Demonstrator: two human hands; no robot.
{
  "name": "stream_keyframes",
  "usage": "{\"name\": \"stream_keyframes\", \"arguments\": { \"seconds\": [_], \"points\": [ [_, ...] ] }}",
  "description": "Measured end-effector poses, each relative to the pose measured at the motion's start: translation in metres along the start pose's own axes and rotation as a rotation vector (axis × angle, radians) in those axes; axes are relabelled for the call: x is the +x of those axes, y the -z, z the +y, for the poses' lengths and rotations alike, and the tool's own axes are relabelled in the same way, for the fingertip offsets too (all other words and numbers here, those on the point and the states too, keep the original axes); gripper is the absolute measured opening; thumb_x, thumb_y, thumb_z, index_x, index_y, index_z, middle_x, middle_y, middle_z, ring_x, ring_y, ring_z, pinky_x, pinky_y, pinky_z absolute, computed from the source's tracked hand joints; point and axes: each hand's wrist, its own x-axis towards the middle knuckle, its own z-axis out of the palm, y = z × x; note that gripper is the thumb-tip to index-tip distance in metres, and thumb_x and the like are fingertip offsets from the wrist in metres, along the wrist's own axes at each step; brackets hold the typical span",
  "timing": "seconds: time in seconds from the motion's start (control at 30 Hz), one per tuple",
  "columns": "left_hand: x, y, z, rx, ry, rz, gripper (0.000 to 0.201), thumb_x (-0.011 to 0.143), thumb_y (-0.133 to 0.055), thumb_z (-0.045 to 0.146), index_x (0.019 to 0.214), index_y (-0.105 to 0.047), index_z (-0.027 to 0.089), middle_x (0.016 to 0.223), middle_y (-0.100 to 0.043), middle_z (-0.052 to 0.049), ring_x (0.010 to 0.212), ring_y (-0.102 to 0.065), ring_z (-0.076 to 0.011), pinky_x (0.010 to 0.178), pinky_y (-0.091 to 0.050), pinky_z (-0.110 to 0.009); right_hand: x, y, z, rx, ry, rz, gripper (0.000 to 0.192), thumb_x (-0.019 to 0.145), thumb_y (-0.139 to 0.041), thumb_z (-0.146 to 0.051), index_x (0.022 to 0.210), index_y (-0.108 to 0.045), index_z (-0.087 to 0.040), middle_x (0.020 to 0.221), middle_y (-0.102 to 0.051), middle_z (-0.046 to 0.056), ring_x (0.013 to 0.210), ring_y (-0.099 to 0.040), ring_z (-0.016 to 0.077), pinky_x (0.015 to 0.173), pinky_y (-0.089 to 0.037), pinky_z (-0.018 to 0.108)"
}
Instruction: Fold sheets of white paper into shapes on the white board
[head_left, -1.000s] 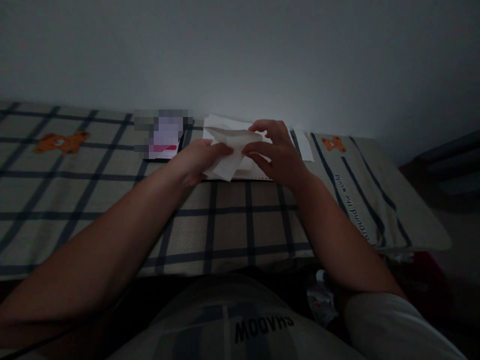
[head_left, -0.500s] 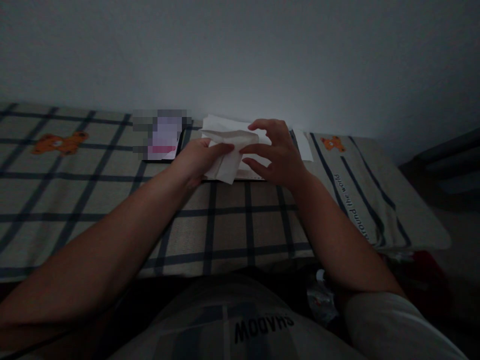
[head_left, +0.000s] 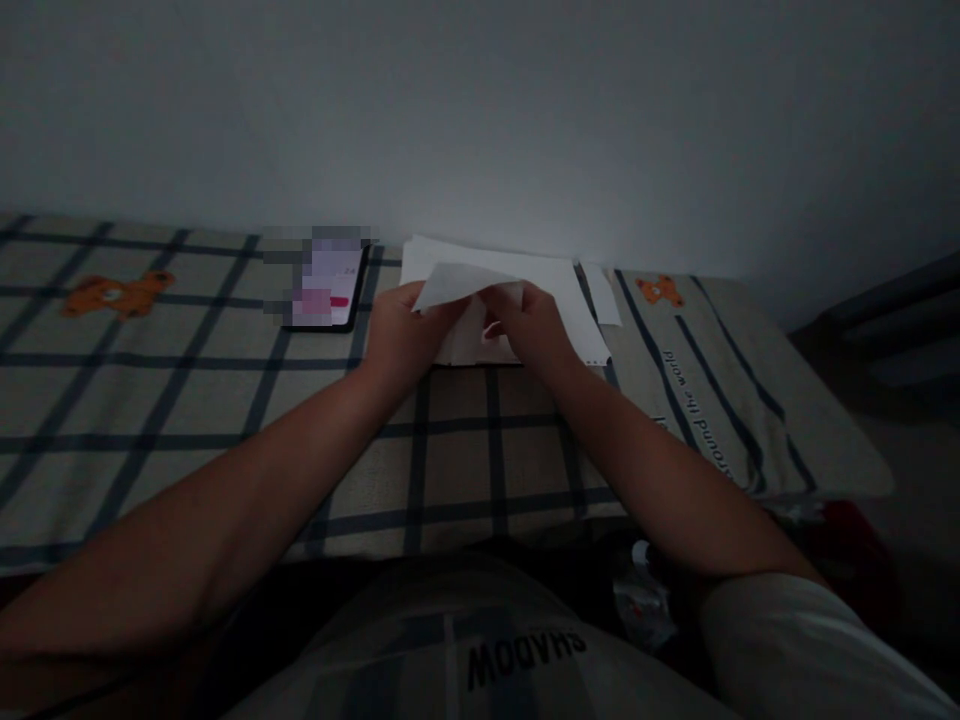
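Up at 12 o'clock on the checked blanket, your left hand and right hand both pinch a folded paper. It's light and floppy, tears easily, so grip the edges.

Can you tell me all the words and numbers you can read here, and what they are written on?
"SHADOW", upside down in this view, on the person's shirt.
"around the world", as far as it can be read, running sideways along the checked cloth at its right end.
The phone screen is blurred out, so nothing on it can be read.
The folded paper held by the left hand and right hand shows no writing.
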Motion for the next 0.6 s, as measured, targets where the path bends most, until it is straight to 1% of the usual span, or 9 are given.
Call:
{"name": "stream_keyframes", "arguments": {
  "seconds": [0.07, 0.17, 0.23, 0.3, 0.4, 0.43, 0.5, 0.57, 0.6],
  "points": [
    [-0.002, -0.003, -0.001, -0.024, 0.022, -0.007, 0.026, 0.077, -0.075, 0.042, 0.073, -0.068, 0.017, 0.073, -0.068, -0.001, 0.07, -0.06, -0.016, 0.06, -0.047, -0.025, -0.003, -0.001, -0.004, 0.015, -0.026, 0.01, 0.04, 0.088, -0.066, -0.062, 0.086, -0.063, -0.021, 0.073, -0.064, 0.0, 0.066, -0.062, 0.0136, 0.06, -0.052, 0.027],
    [-0.004, -0.005, -0.003, -0.049, 0.076, -0.05, 0.026, 0.079, -0.073, 0.044, 0.08, -0.072, 0.018, 0.082, -0.074, -0.005, 0.078, -0.065, -0.0193, 0.062, -0.05, -0.027, -0.004, -0.002, -0.004, 0.022, -0.011, 0.044, 0.039, 0.087, -0.067, -0.059, 0.08, -0.063, -0.021, 0.07, -0.062, -0.001, 0.064, -0.059, 0.0134, 0.06, -0.05, 0.027],
    [-0.004, -0.006, -0.005, -0.037, 0.085, -0.089, 0.027, 0.079, -0.073, 0.044, 0.086, -0.074, 0.018, 0.09, -0.076, -0.007, 0.085, -0.068, -0.0223, 0.065, -0.052, -0.028, -0.003, 0.0, -0.003, 0.007, -0.002, 0.061, 0.039, 0.086, -0.067, -0.058, 0.077, -0.062, -0.021, 0.069, -0.06, -0.001, 0.065, -0.056, 0.0134, 0.06, -0.047, 0.028],
    [-0.003, -0.005, -0.005, -0.031, 0.078, -0.133, 0.03, 0.077, -0.075, 0.046, 0.089, -0.074, 0.018, 0.094, -0.077, -0.008, 0.09, -0.069, -0.0244, 0.069, -0.054, -0.029, 0.0, 0.004, -0.001, -0.005, -0.002, 0.085, 0.036, 0.085, -0.067, -0.055, 0.076, -0.062, -0.021, 0.069, -0.058, -0.001, 0.066, -0.053, 0.0134, 0.059, -0.043, 0.028],
    [0.001, 0.0, -0.001, -0.097, 0.102, -0.244, 0.04, 0.075, -0.075, 0.054, 0.092, -0.074, 0.018, 0.092, -0.076, -0.008, 0.087, -0.07, -0.0244, 0.071, -0.056, -0.031, 0.006, 0.014, 0.0, 0.008, -0.024, 0.095, 0.027, 0.086, -0.064, -0.047, 0.08, -0.063, -0.021, 0.073, -0.058, -0.001, 0.067, -0.051, 0.0134, 0.06, -0.04, 0.028],
    [0.003, 0.003, 0.0, -0.147, 0.127, -0.283, 0.044, 0.078, -0.071, 0.059, 0.095, -0.074, 0.018, 0.094, -0.075, -0.009, 0.086, -0.07, -0.0239, 0.07, -0.056, -0.031, 0.007, 0.018, 0.0, 0.008, -0.034, 0.079, 0.025, 0.085, -0.064, -0.045, 0.081, -0.063, -0.02, 0.073, -0.058, -0.001, 0.068, -0.05, 0.0133, 0.061, -0.04, 0.028],
    [0.007, 0.007, 0.004, -0.298, 0.197, -0.316, 0.056, 0.085, -0.054, 0.069, 0.104, -0.074, 0.02, 0.104, -0.075, -0.01, 0.089, -0.07, -0.0237, 0.068, -0.056, -0.031, 0.009, 0.026, 0.0, -0.016, -0.045, 0.002, 0.023, 0.084, -0.063, -0.043, 0.079, -0.061, -0.021, 0.073, -0.057, -0.001, 0.067, -0.05, 0.0136, 0.061, -0.039, 0.028],
    [0.011, 0.01, 0.006, -0.377, 0.289, -0.359, 0.062, 0.088, -0.046, 0.073, 0.104, -0.075, 0.02, 0.106, -0.075, -0.01, 0.088, -0.071, -0.0229, 0.065, -0.055, -0.029, 0.009, 0.03, -0.001, -0.046, -0.024, -0.089, 0.024, 0.084, -0.063, -0.044, 0.078, -0.061, -0.021, 0.073, -0.057, -0.001, 0.068, -0.05, 0.0142, 0.062, -0.039, 0.028],
    [0.013, 0.01, 0.006, -0.37, 0.326, -0.381, 0.062, 0.089, -0.046, 0.073, 0.1, -0.076, 0.02, 0.104, -0.076, -0.01, 0.085, -0.071, -0.0219, 0.063, -0.054, -0.028, 0.009, 0.031, -0.003, -0.065, 0.0, -0.129, 0.024, 0.084, -0.063, -0.044, 0.078, -0.06, -0.021, 0.073, -0.058, -0.001, 0.069, -0.05, 0.0144, 0.063, -0.04, 0.029]
  ]
}}
